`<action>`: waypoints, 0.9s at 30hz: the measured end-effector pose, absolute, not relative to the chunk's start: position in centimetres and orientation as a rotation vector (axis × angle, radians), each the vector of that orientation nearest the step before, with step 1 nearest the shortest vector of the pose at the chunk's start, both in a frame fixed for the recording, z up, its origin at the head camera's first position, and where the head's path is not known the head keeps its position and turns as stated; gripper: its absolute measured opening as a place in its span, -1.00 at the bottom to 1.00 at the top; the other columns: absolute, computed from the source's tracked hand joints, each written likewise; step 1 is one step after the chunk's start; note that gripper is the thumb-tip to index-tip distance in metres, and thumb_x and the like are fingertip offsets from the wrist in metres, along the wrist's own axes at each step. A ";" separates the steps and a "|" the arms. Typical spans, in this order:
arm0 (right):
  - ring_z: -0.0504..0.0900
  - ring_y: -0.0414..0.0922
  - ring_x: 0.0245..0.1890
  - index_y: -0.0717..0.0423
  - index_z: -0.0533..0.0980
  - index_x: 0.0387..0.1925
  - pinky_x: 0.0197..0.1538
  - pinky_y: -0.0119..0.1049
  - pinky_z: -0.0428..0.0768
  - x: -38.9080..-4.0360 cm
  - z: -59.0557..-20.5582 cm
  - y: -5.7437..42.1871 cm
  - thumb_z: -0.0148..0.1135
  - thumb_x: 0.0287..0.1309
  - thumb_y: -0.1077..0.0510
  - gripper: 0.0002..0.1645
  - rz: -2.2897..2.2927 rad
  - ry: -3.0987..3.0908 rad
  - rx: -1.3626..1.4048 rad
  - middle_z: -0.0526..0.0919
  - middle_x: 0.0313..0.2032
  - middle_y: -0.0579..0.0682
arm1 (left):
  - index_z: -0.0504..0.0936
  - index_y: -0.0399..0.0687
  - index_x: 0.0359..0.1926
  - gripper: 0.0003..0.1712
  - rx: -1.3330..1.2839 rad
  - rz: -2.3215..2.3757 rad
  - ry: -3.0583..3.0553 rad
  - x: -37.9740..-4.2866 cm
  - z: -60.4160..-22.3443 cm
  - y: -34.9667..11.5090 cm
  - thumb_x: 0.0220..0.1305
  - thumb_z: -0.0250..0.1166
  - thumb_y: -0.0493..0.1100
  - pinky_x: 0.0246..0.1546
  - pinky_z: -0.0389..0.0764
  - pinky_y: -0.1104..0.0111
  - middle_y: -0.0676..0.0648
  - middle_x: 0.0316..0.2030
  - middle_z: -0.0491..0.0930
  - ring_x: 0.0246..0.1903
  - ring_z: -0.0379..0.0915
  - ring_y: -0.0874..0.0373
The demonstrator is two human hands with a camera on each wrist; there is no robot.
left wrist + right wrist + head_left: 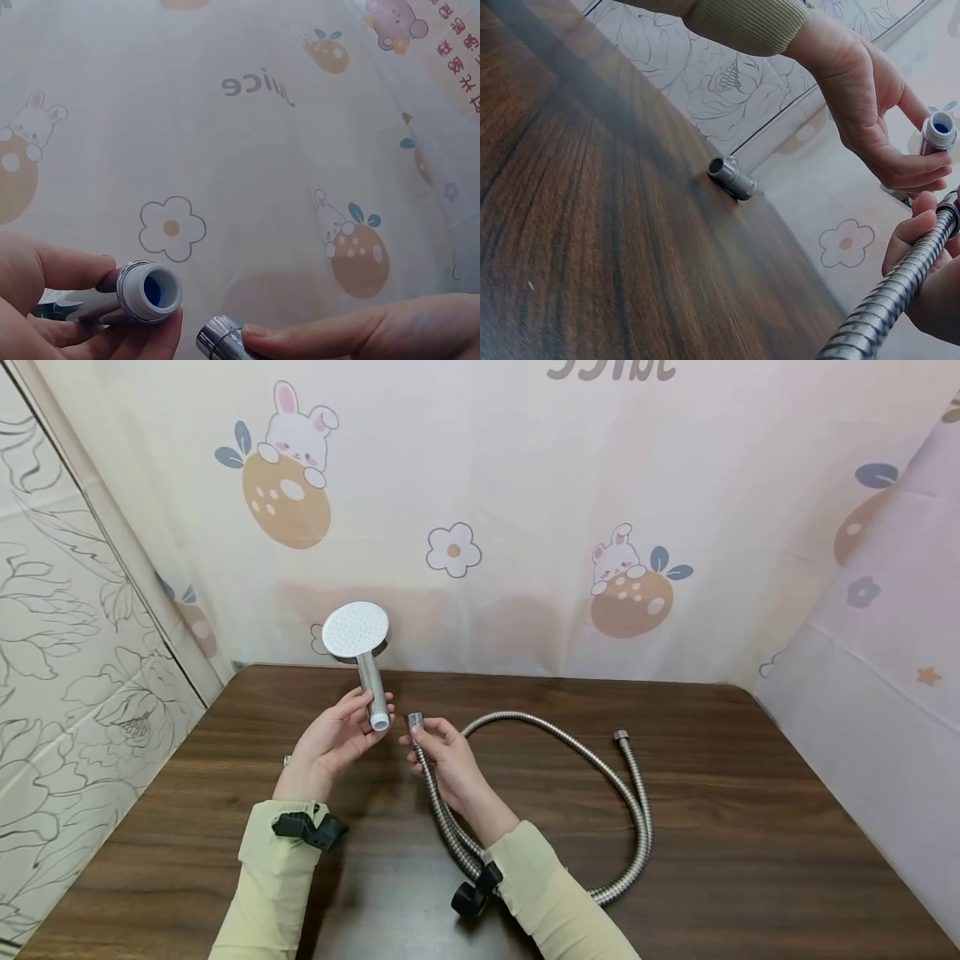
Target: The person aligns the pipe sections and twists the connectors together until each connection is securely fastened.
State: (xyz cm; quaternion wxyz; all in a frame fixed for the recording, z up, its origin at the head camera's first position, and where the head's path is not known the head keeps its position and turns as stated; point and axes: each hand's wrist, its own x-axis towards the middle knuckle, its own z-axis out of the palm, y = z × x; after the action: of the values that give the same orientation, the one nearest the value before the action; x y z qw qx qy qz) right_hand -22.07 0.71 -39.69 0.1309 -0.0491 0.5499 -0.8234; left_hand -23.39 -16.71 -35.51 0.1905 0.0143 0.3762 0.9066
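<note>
My left hand (330,745) holds a shower head (356,628) by its chrome handle, white spray face up and the white hollow end toward me. In the left wrist view that threaded handle end (151,292) is bare, with blue inside. My right hand (453,768) pinches a metal shower hose (637,827) just below its chrome connector (219,337). Connector and handle end are close together but apart. From the right hand the ribbed hose loops over the table, and its other end fitting (621,736) lies to the right.
A dark wooden table (720,827) lies under both hands. A small grey metal fitting (733,178) rests on it, mostly hidden behind the left wrist in the head view. Printed curtains (510,485) hang behind the table, with patterned panels at the sides.
</note>
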 end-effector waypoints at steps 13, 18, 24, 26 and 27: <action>0.51 -0.25 -0.58 0.17 0.35 -0.20 -0.53 -0.49 0.46 -21.5 -39.6 0.4 0.03 0.23 0.28 -0.89 -2.415 1.526 -0.099 0.51 -0.41 -0.07 | 0.15 -0.03 0.12 -0.68 0.110 2.582 1.126 -23.8 -34.5 -16.5 0.38 -0.07 -0.24 -0.20 0.52 0.37 -0.06 -0.20 0.52 -0.19 0.51 0.12; 0.51 -0.24 -0.58 0.13 0.32 -0.21 -0.52 -0.49 0.46 -21.3 -39.4 0.4 0.05 0.21 0.27 -0.87 -2.421 1.518 -0.126 0.50 -0.41 -0.05 | 0.16 -0.03 0.10 -0.68 0.136 2.602 1.133 -24.1 -33.9 -16.4 0.37 -0.05 -0.25 -0.15 0.53 0.37 -0.07 -0.20 0.51 -0.18 0.50 0.12; 0.52 -0.24 -0.57 0.11 0.33 -0.22 -0.51 -0.47 0.46 -20.6 -39.6 0.2 0.06 0.21 0.27 -0.87 -2.382 1.528 -0.136 0.47 -0.39 -0.03 | 0.16 -0.03 0.09 -0.70 0.127 2.613 1.167 -24.1 -33.8 -16.5 0.37 -0.07 -0.27 -0.16 0.53 0.37 -0.06 -0.22 0.51 -0.22 0.50 0.15; 0.52 -0.25 -0.57 0.11 0.33 -0.23 -0.50 -0.47 0.46 -20.6 -39.6 0.2 0.07 0.20 0.27 -0.88 -2.378 1.530 -0.152 0.48 -0.39 -0.04 | 0.17 -0.02 0.09 -0.69 0.129 2.624 1.182 -24.1 -33.7 -16.6 0.37 -0.06 -0.27 -0.17 0.54 0.36 -0.06 -0.24 0.52 -0.24 0.50 0.15; 0.52 -0.25 -0.57 0.11 0.34 -0.24 -0.50 -0.47 0.46 -20.6 -39.5 0.2 0.08 0.20 0.27 -0.88 -2.380 1.534 -0.159 0.48 -0.40 -0.05 | 0.18 -0.03 0.09 -0.70 0.135 2.628 1.195 -24.2 -33.6 -16.6 0.37 -0.06 -0.27 -0.18 0.55 0.36 -0.06 -0.24 0.52 -0.24 0.51 0.15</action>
State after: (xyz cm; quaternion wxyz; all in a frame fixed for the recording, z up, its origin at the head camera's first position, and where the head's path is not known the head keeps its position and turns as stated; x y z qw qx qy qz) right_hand -20.59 0.21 -39.55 0.1524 -0.0554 0.5347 -0.8293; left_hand -24.16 -16.61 -33.59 0.1256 0.0464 0.4103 0.9021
